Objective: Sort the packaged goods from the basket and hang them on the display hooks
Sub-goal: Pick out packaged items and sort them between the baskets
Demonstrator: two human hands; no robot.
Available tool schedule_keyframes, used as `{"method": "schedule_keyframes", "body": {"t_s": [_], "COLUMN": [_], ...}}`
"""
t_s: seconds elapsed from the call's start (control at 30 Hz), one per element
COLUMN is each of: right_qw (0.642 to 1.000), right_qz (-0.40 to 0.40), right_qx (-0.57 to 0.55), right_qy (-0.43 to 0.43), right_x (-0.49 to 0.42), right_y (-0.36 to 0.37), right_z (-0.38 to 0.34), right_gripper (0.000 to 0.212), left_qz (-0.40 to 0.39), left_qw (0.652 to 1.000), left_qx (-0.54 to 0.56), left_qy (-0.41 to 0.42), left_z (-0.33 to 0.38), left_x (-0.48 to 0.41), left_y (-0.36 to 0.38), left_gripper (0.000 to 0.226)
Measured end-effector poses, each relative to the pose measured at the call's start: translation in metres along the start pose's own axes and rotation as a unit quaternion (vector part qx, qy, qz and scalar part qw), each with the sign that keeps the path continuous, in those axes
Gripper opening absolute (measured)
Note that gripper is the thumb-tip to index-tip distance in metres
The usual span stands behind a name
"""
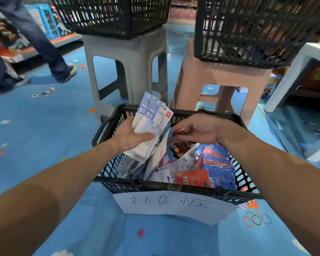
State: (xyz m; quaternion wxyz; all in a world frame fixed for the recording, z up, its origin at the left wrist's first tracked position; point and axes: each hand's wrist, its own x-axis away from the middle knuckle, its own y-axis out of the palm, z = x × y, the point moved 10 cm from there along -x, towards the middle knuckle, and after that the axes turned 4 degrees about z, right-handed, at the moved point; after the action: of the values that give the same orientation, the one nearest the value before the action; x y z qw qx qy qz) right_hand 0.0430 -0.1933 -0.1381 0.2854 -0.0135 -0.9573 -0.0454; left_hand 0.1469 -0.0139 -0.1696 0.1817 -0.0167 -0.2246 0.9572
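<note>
A black plastic basket (155, 185) stands on the blue floor in front of me, full of packaged goods, several of them red and blue packets (211, 170). My left hand (129, 135) grips a stack of white and blue carded packages (151, 122) above the basket's left side, thumb pressed on the front. My right hand (198, 130) reaches in from the right, its fingertips pinching a blue-edged package (169, 133) just beside that stack. No display hooks are in view.
A handwritten paper label (170, 206) hangs on the basket's front. Behind it a grey stool (126, 67) and a pink stool (224, 80) each carry a black basket. A person's legs (44, 43) stand far left. A white shelf unit (299, 80) is at right.
</note>
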Motion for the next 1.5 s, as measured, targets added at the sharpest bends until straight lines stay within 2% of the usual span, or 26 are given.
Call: {"method": "schedule_keyframes", "body": {"t_s": [0.03,0.1,0.17,0.23,0.3,0.33,0.4,0.47,0.53,0.57,0.63,0.73,0.77,0.83,0.9,0.97,1.07,1.17,1.3,1.37,1.4,1.47,1.5], "right_qw": [0.999,0.990,0.963,0.902,0.845,0.827,0.817,0.785,0.749,0.742,0.756,0.787,0.810,0.879,0.907,0.898,0.893,0.888,0.886,0.861,0.827,0.723,0.693], "right_qz": [-0.011,0.019,0.078,0.137,0.158,0.152,0.127,0.135,0.184,0.216,0.251,0.205,0.171,0.124,0.118,0.144,0.191,0.237,0.265,0.293,0.331,0.421,0.431], "right_qx": [0.038,0.127,0.235,0.373,0.475,0.509,0.537,0.567,0.572,0.555,0.500,0.448,0.419,0.325,0.280,0.291,0.289,0.265,0.246,0.298,0.354,0.470,0.501], "right_qy": [-0.012,-0.053,-0.109,-0.168,-0.190,-0.183,-0.169,-0.212,-0.281,-0.308,-0.339,-0.370,-0.373,-0.325,-0.292,-0.296,-0.288,-0.293,-0.288,-0.290,-0.286,-0.281,-0.287], "right_x": [-0.001,-0.006,-0.008,-0.007,-0.007,-0.008,-0.011,-0.011,-0.006,-0.002,0.006,0.011,0.012,0.008,-0.002,-0.011,-0.021,-0.021,-0.024,-0.026,-0.024,-0.009,-0.004], "right_y": [0.004,0.004,-0.002,-0.006,-0.007,-0.008,-0.009,-0.009,-0.012,-0.015,-0.018,-0.005,0.002,0.011,0.015,0.015,0.007,-0.001,-0.007,-0.006,-0.008,-0.013,-0.014], "right_z": [0.001,-0.003,-0.012,-0.025,-0.029,-0.027,-0.020,-0.027,-0.043,-0.052,-0.068,-0.082,-0.083,-0.072,-0.061,-0.057,-0.055,-0.058,-0.055,-0.052,-0.050,-0.049,-0.047], "right_gripper": [0.037,0.037,0.020,0.014,0.028,0.040,0.051,0.035,0.018,0.013,0.009,0.015,0.019,0.017,0.010,0.010,0.022,0.034,0.031,0.036,0.037,0.038,0.038], "left_qz": [-0.001,-0.003,-0.004,-0.001,-0.005,-0.008,-0.010,-0.009,-0.009,-0.009,-0.005,-0.002,-0.003,-0.017,-0.049,-0.081,-0.113,-0.123,-0.177,-0.154,-0.131,-0.089,-0.078], "left_qw": [1.000,1.000,1.000,1.000,1.000,1.000,1.000,1.000,1.000,1.000,1.000,1.000,1.000,0.999,0.997,0.994,0.989,0.984,0.977,0.982,0.986,0.991,0.992], "left_qx": [0.002,0.003,0.004,0.004,0.001,-0.001,-0.005,-0.003,-0.001,0.002,0.006,0.009,0.012,0.027,0.053,0.066,0.089,0.112,0.098,0.086,0.082,0.078,0.079], "left_qy": [0.000,0.002,-0.004,-0.018,-0.019,-0.018,-0.020,-0.020,-0.016,-0.014,-0.010,-0.010,-0.011,-0.018,-0.028,-0.031,-0.043,-0.062,-0.063,-0.064,-0.061,-0.059,-0.063], "left_z": [-0.002,-0.004,-0.007,-0.012,-0.016,-0.016,-0.019,-0.020,-0.019,-0.018,-0.016,-0.014,-0.014,-0.013,-0.011,-0.005,0.000,0.006,0.012,0.006,0.005,0.000,-0.004], "left_x": [0.000,0.000,0.000,0.001,0.000,0.000,0.000,-0.001,-0.001,-0.002,-0.002,-0.002,-0.002,-0.001,0.002,0.008,0.014,0.018,0.021,0.015,0.011,0.003,-0.001], "left_y": [0.000,0.001,0.002,0.001,0.001,0.001,0.000,-0.001,-0.002,-0.002,-0.002,-0.001,-0.001,-0.001,0.003,0.010,0.021,0.025,0.034,0.035,0.033,0.027,0.024], "left_gripper": [0.075,0.064,0.063,0.066,0.065,0.065,0.065,0.066,0.068,0.068,0.065,0.054,0.056,0.067,0.082,0.080,0.068,0.067,0.061,0.053,0.051,0.055,0.060]}}
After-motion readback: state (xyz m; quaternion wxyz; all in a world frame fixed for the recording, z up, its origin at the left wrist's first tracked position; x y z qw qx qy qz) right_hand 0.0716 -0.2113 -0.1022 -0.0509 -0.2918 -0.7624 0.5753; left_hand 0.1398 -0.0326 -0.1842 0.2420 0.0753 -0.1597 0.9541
